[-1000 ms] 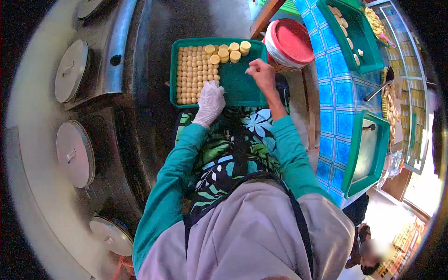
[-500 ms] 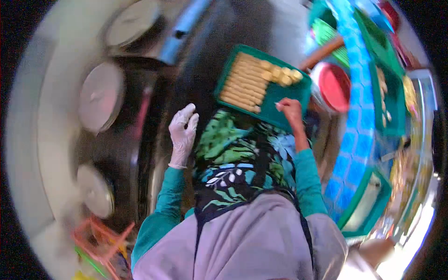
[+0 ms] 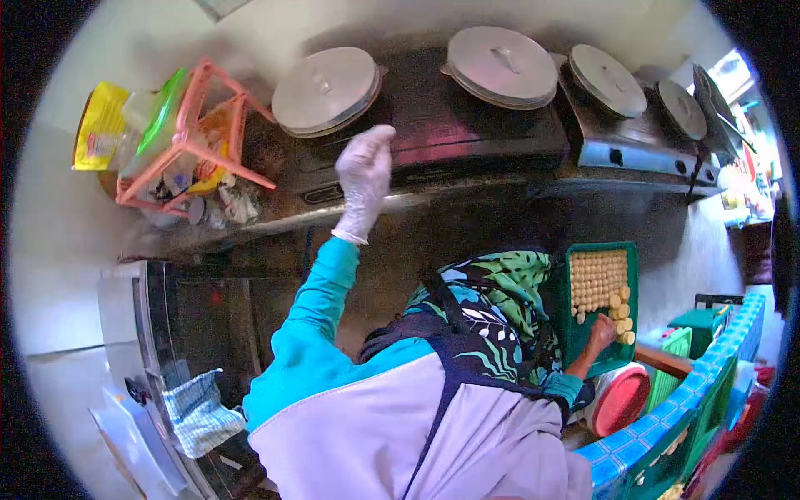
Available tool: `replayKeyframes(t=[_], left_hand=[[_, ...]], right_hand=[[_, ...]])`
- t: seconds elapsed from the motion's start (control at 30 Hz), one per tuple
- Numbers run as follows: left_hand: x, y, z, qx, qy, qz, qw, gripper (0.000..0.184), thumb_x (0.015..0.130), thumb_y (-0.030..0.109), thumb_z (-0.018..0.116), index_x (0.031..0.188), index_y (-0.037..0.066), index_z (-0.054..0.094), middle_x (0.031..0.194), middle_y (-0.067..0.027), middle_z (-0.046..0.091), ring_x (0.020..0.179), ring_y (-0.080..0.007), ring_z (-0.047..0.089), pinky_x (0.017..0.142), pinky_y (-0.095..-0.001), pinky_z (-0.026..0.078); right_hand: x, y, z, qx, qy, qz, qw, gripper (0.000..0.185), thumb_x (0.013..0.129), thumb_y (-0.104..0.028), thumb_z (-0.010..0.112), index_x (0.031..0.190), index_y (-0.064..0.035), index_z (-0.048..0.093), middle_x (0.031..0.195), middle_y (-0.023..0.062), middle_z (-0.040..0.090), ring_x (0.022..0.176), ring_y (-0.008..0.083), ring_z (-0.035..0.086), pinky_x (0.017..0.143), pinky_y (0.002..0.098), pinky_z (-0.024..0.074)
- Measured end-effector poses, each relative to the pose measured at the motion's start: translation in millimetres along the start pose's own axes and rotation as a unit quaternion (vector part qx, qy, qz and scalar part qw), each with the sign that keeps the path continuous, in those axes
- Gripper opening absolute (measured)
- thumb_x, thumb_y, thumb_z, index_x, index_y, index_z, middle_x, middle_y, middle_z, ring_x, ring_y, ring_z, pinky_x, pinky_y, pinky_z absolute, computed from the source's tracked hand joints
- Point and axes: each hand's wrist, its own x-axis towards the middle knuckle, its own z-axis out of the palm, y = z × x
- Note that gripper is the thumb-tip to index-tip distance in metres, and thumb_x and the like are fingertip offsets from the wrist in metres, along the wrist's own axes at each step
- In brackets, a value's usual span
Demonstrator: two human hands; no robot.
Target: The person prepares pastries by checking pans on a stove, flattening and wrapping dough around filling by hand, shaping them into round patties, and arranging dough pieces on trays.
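My left hand (image 3: 365,173), in a thin white glove, is raised in front of the black stove (image 3: 467,129), near a lidded round pan (image 3: 327,90). Its fingers are drawn together, and whatever they may hold cannot be made out. My bare right hand (image 3: 602,333) is low over a green tray (image 3: 575,360), fingers closed beside thicker round pale-yellow pieces (image 3: 625,323). Whether something is between those fingers is hidden. Tight rows of small golden dough pieces (image 3: 596,279) fill the tray's far part. The tray lies by my patterned apron (image 3: 500,325).
More lidded pans (image 3: 502,65) stand along the stove counter. An upturned orange plastic stool (image 3: 179,143) holds bags at the left. A red-lidded bucket (image 3: 623,402) stands beside the tray, near a blue-tiled ledge (image 3: 642,442). A checked cloth (image 3: 200,408) hangs at lower left.
My view has swung left towards the stove, so the tray now appears at the right. The left hand has moved out towards the pans. My right hand stays over the tray, closer to the thicker pieces.
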Motion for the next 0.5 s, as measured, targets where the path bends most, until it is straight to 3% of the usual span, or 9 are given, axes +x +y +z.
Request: replayKeyframes(t=[0.07, 0.1, 0.17, 0.2, 0.23, 0.3, 0.33, 0.43, 0.5], left_hand=[[16, -25, -26, 0.055, 0.075, -0.005, 0.996, 0.021, 0.076, 0.001, 0.066, 0.096, 0.002, 0.07, 0.097, -0.0139, 0.069, 0.09, -0.024, 0.067, 0.083, -0.0327, 0.052], [26, -37, -44, 0.093, 0.103, -0.014, 0.99, 0.025, 0.075, 0.002, 0.067, 0.1, 0.001, 0.069, 0.101, -0.0147, 0.069, 0.094, -0.0258, 0.066, 0.087, -0.0349, 0.05], [62, -57, -84, 0.244, 0.159, 0.106, 0.951, 0.044, 0.074, 0.007, 0.068, 0.117, -0.001, 0.061, 0.116, -0.0189, 0.063, 0.109, -0.0332, 0.059, 0.097, -0.041, 0.043], [79, -65, -105, 0.318, 0.18, 0.123, 0.923, 0.052, 0.073, 0.01, 0.069, 0.123, -0.001, 0.055, 0.122, -0.0215, 0.058, 0.115, -0.0363, 0.053, 0.1, -0.0434, 0.039], [93, -71, -121, 0.39, 0.196, 0.139, 0.889, 0.06, 0.073, 0.012, 0.069, 0.129, -0.002, 0.05, 0.129, -0.024, 0.052, 0.122, -0.0395, 0.046, 0.104, -0.0458, 0.035], [130, -62, -160, 0.437, 0.244, 0.103, 0.86, 0.059, 0.077, 0.022, 0.068, 0.128, -0.001, 0.05, 0.128, -0.0235, 0.052, 0.12, -0.0436, 0.046, 0.101, -0.0497, 0.035], [149, -63, -177, 0.447, 0.291, 0.108, 0.839, 0.058, 0.077, 0.023, 0.067, 0.126, -0.002, 0.05, 0.125, -0.0255, 0.053, 0.117, -0.0446, 0.047, 0.1, -0.0509, 0.036], [219, -99, -248, 0.531, 0.343, 0.141, 0.762, 0.061, 0.075, 0.03, 0.066, 0.124, -0.003, 0.049, 0.115, -0.0298, 0.055, 0.109, -0.0451, 0.05, 0.094, -0.054, 0.039], [260, -126, -283, 0.537, 0.386, 0.083, 0.745, 0.062, 0.074, 0.037, 0.064, 0.12, -0.004, 0.051, 0.109, -0.0284, 0.058, 0.101, -0.044, 0.055, 0.089, -0.0531, 0.042]], right_hand=[[10, 20, 14, 0.175, -0.076, 0.182, 0.965, 0.029, 0.072, -0.012, 0.067, 0.099, -0.0022, 0.071, 0.075, 0.0085, 0.067, 0.06, 0.0192, 0.06, 0.055, 0.0314, 0.0497], [13, 12, 12, 0.179, -0.073, 0.177, 0.965, 0.029, 0.072, -0.012, 0.067, 0.099, -0.0022, 0.071, 0.075, 0.0085, 0.067, 0.06, 0.0192, 0.06, 0.055, 0.0314, 0.0497], [16, -21, -17, 0.338, -0.075, 0.306, 0.887, 0.032, 0.079, -0.022, 0.068, 0.106, -0.0061, 0.066, 0.069, 0.0011, 0.06, 0.052, 0.0111, 0.053, 0.041, 0.0247, 0.0408], [13, -37, -32, 0.348, -0.062, 0.283, 0.892, 0.026, 0.079, -0.012, 0.065, 0.104, -0.0025, 0.067, 0.067, 0.0049, 0.06, 0.058, 0.0136, 0.056, 0.046, 0.0257, 0.0443], [12, -27, -24, 0.35, -0.064, 0.283, 0.891, 0.026, 0.079, -0.012, 0.065, 0.104, -0.0025, 0.067, 0.067, 0.0049, 0.06, 0.058, 0.0136, 0.056, 0.046, 0.0257, 0.0443], [7, 23, 14, 0.494, -0.024, 0.314, 0.81, 0.028, 0.08, -0.012, 0.064, 0.106, -0.0037, 0.065, 0.068, 0.0046, 0.06, 0.052, 0.0135, 0.054, 0.041, 0.0254, 0.0419], [4, -19, -21, 0.412, -0.031, 0.325, 0.851, 0.028, 0.081, -0.01, 0.063, 0.108, -0.0038, 0.064, 0.07, 0.0047, 0.061, 0.049, 0.0141, 0.053, 0.04, 0.0252, 0.0418], [3, -10, -22, 0.423, -0.059, 0.416, 0.803, 0.027, 0.082, -0.011, 0.063, 0.108, -0.0025, 0.064, 0.071, 0.005, 0.062, 0.05, 0.0135, 0.053, 0.038, 0.0253, 0.0415], [-2, -35, -39, 0.331, -0.065, 0.43, 0.837, 0.024, 0.083, -0.012, 0.062, 0.106, -0.008, 0.067, 0.071, 0.0048, 0.062, 0.05, 0.0135, 0.054, 0.036, 0.0254, 0.0417]])
